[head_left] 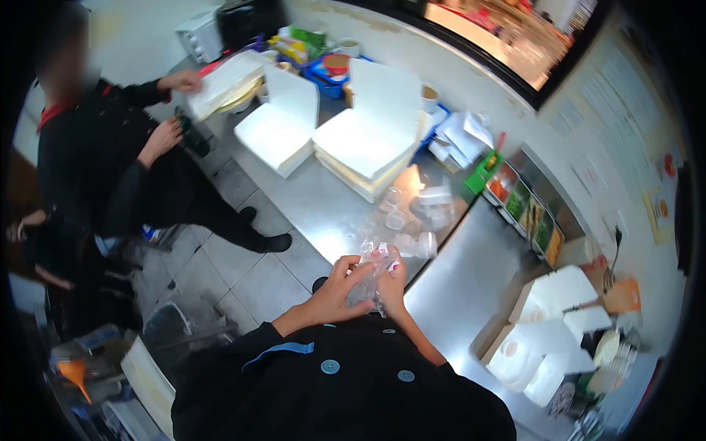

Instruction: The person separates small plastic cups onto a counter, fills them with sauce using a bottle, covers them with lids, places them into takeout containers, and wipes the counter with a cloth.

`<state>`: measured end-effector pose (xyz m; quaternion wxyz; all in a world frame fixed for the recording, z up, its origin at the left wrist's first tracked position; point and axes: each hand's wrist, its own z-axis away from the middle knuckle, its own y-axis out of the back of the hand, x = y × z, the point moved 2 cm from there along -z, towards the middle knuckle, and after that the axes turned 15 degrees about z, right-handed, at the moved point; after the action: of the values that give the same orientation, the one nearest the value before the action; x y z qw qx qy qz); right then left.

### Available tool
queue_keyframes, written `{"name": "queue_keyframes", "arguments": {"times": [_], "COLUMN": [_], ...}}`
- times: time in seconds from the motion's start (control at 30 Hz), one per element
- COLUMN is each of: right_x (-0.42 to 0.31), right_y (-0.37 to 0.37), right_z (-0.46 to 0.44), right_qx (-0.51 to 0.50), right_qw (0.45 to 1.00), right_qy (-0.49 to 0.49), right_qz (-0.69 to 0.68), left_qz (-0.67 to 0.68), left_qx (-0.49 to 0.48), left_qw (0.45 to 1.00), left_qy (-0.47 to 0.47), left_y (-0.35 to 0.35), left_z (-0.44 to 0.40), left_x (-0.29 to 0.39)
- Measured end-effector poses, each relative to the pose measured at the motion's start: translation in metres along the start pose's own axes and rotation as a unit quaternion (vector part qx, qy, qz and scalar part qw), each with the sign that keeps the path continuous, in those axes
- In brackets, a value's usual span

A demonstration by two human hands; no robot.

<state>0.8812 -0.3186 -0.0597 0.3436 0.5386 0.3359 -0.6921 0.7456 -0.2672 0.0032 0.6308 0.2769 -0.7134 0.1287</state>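
Close in front of my chest, both hands hold a crumpled clear plastic bag (362,294) with some red-and-white print near its top. My left hand (331,294) has its fingers closed round the left side of the plastic. On the other side, my right hand (393,283) grips it near the printed part. What lies inside the plastic, if anything, I cannot make out. Just beyond my hands, small clear plastic cups (396,219) stand on the steel table (294,209), and a stack of clear lids or cups (425,245) lies on its side.
Open white takeaway boxes (276,136) and a box stack (360,158) stand ahead. At left a person (103,162) in dark clothes holds a box lid and a dark bottle. Ingredient trays (526,209) line the right counter; more white boxes (548,294) sit nearer.
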Motion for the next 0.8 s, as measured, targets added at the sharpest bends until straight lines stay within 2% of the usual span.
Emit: {"name": "queue_keyframes", "arguments": {"times": [0.03, 0.07, 0.1, 0.17, 0.27, 0.37, 0.47, 0.5, 0.53, 0.6, 0.63, 0.67, 0.7, 0.73, 0.77, 0.8], "right_x": [0.007, 0.022, 0.045, 0.06, 0.037, 0.028, 0.047, 0.047, 0.045, 0.042, 0.033, 0.032, 0.035, 0.04, 0.058, 0.072], "right_y": [-0.01, -0.017, -0.022, -0.052, -0.103, -0.148, -0.179, -0.187, -0.201, -0.236, -0.252, -0.269, -0.286, -0.303, -0.323, -0.338], "right_z": [0.0, 0.0, 0.0, 0.004, 0.027, 0.057, 0.064, 0.068, 0.071, 0.077, 0.084, 0.091, 0.1, 0.109, 0.116, 0.121], "right_qx": [-0.007, -0.096, -0.188, -0.316, -0.442, -0.516, -0.602, -0.607, -0.601, -0.575, -0.566, -0.605, -0.637, -0.663, -0.704, -0.718], "right_qw": [0.997, 0.992, 0.954, 0.903, 0.891, 0.801, 0.742, 0.743, 0.728, 0.696, 0.721, 0.721, 0.716, 0.709, 0.69, 0.672], "right_qy": [-0.058, 0.031, 0.129, 0.17, -0.047, -0.302, -0.294, -0.282, -0.324, -0.409, -0.387, -0.337, -0.284, -0.229, -0.045, -0.006], "right_qz": [-0.058, 0.071, 0.193, 0.236, 0.092, 0.011, 0.042, -0.027, -0.063, -0.132, -0.095, -0.034, 0.022, 0.073, 0.163, 0.178], "left_qz": [-0.064, -0.129, -0.132, -0.171, -0.19, -0.144, -0.137, -0.14, -0.143, -0.13, -0.1, -0.07, -0.118, -0.116, -0.114, -0.11], "left_qx": [0.034, 0.073, 0.129, 0.139, 0.173, 0.248, 0.339, 0.367, 0.393, 0.507, 0.552, 0.593, 0.616, 0.607, 0.597, 0.588], "left_qw": [0.997, 0.989, 0.983, 0.975, 0.965, 0.955, 0.928, 0.917, 0.907, 0.851, 0.827, 0.801, 0.779, 0.785, 0.792, 0.799], "left_qy": [-0.002, 0.0, -0.006, 0.01, 0.056, 0.077, 0.064, 0.06, 0.055, 0.05, 0.048, 0.048, 0.021, 0.034, 0.046, 0.057], "left_y": [0.004, 0.01, 0.017, 0.029, 0.043, 0.051, 0.056, 0.062, 0.069, 0.091, 0.104, 0.116, 0.126, 0.136, 0.15, 0.16], "left_z": [0.007, 0.016, 0.03, 0.052, 0.094, 0.145, 0.183, 0.194, 0.205, 0.235, 0.248, 0.262, 0.275, 0.293, 0.313, 0.331], "left_x": [0.018, 0.029, 0.02, 0.026, 0.035, 0.029, 0.023, 0.016, 0.01, 0.007, 0.009, 0.009, 0.0, -0.009, -0.017, -0.021]}}
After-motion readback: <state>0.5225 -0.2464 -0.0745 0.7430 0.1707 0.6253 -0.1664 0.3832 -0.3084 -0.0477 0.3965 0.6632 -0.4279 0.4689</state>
